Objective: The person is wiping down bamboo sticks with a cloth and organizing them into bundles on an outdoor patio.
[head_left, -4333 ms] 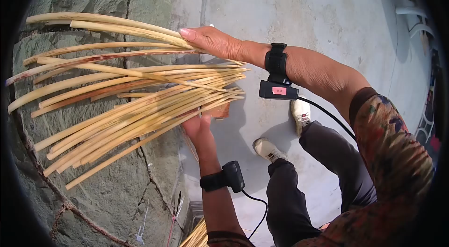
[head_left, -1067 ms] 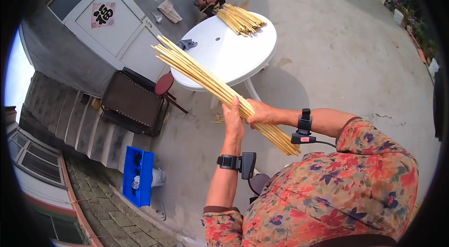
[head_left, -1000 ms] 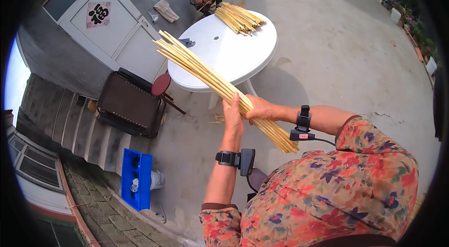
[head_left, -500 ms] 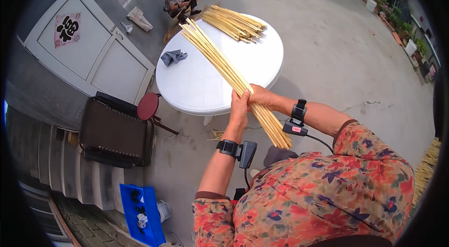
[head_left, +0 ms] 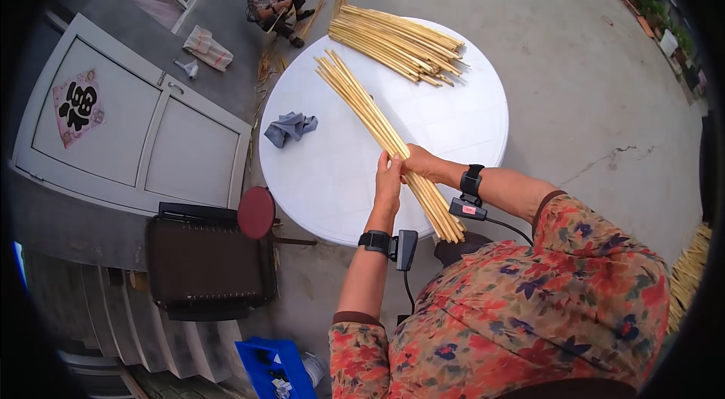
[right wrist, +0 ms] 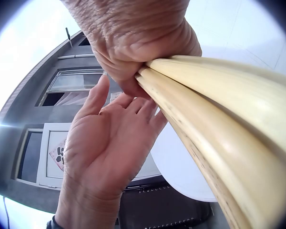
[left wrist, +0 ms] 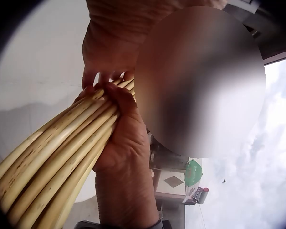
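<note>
A bundle of long, pale peeled sticks (head_left: 364, 106) is held slantwise over the near part of the white round table (head_left: 332, 203). My right hand (head_left: 424, 163) grips the bundle below its middle, with the fingers wrapped round it in the left wrist view. Against the bundle's left side is my left hand (head_left: 388, 181); in the right wrist view its palm (right wrist: 114, 138) shows, with fairly straight fingers reaching to the sticks and the thumb apart. A larger pile of similar sticks (head_left: 396, 44) lies at the table's far side.
A crumpled grey cloth (head_left: 288, 128) lies on the table's left. Beside the table stand a dark red stool (head_left: 256, 212) and a brown chair (head_left: 208, 263). A blue crate (head_left: 276, 370) is at the bottom. Beyond, a seated person (head_left: 276, 6) handles sticks.
Earlier the sticks lay spread over a stone slab between both hands. Since then they were gathered into a bundle and carried toward the table, which is now nearer, under the sticks.
</note>
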Motion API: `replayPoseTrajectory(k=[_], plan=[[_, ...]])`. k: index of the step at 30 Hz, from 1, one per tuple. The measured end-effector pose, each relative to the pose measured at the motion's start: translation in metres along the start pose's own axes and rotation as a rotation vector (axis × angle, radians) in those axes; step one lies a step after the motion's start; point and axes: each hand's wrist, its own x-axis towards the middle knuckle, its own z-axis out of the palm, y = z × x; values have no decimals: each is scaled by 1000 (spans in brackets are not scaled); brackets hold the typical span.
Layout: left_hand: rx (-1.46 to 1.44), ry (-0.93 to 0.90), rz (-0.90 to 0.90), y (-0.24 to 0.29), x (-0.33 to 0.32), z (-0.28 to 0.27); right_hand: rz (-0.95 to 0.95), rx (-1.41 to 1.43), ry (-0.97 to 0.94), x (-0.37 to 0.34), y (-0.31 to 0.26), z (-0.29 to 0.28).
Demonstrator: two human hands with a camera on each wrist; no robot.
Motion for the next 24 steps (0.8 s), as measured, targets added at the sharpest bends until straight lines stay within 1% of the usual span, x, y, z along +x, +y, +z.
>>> replayPoseTrajectory(k=[1,5,7,8,9,10,11,12,13,14,16,17,18,19,20,21,22,23,24], plan=[[21,25,-14,-9,2,-30,24,-24,-4,14,9,25],[7,21,-14,-25,60,-38,63,-48,28,72,11,1],[42,16,-63,-36,80,-43,119,-13,115,86,4,-1],[78,38,-109,-43,81,-56,121,-19,115,98,20,5],[79,39,-113,-41,95,-60,94,-113,150,124,37,-6],[102,57,-126,-39,105,-62,69,-204,185,139,43,-12],[128,67,-142,-39,110,-61,74,-196,193,146,48,-22],[134,64,-149,-46,118,-63,99,-296,195,151,50,-26],[180,111,-145,-56,127,-67,120,-398,197,157,50,-29],[222,157,-136,-64,140,-68,119,-397,203,162,51,-31],[256,153,-123,-83,163,-73,47,-687,224,166,63,-38],[301,164,-116,-96,172,-78,59,-682,221,174,73,-43],[235,129,-100,-95,178,-77,35,-671,235,185,89,-50],[243,131,-114,-96,186,-78,6,-660,244,195,100,-54],[286,126,-61,-98,195,-77,-32,-589,218,205,111,-61],[327,119,-15,-105,203,-74,-12,-575,212,207,113,-65],[330,114,39,-131,213,-72,-33,-617,249,191,105,-65],[334,117,27,-133,219,-69,-66,-656,277,192,98,-67],[293,111,1,-127,222,-65,-59,-650,272,197,97,-71]])
